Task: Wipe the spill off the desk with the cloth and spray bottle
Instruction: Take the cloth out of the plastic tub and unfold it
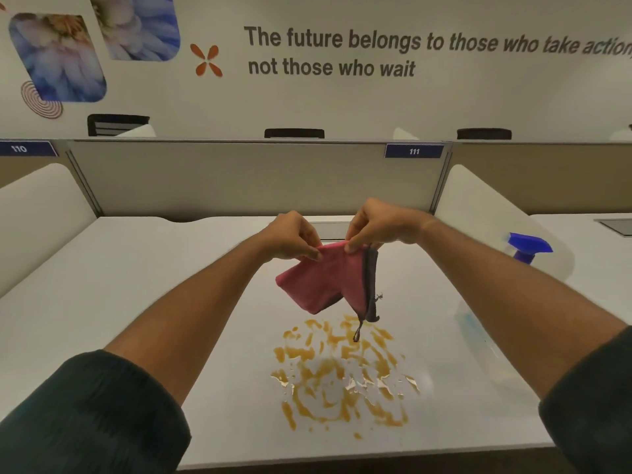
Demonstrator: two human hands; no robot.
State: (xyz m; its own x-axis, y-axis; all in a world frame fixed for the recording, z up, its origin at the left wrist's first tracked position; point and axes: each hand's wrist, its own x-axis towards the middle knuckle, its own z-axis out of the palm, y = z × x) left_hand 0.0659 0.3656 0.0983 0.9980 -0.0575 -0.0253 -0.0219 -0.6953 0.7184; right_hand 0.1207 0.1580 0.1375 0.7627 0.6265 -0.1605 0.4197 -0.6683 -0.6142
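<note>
Head view: left hand (294, 239) and right hand (374, 227) pinch the pink cloth's (323, 280) top edge, spreading it above the orange spill (342, 374) mid-table (171, 285), likely for wiping.

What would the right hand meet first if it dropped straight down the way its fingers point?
Probably the orange spill on the desk, with the pink cloth it holds arriving first; depth is uncertain.

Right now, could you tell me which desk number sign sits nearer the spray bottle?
The 111 sign, on the divider's right end, above the spray bottle; the 110 sign sits far left.
</note>
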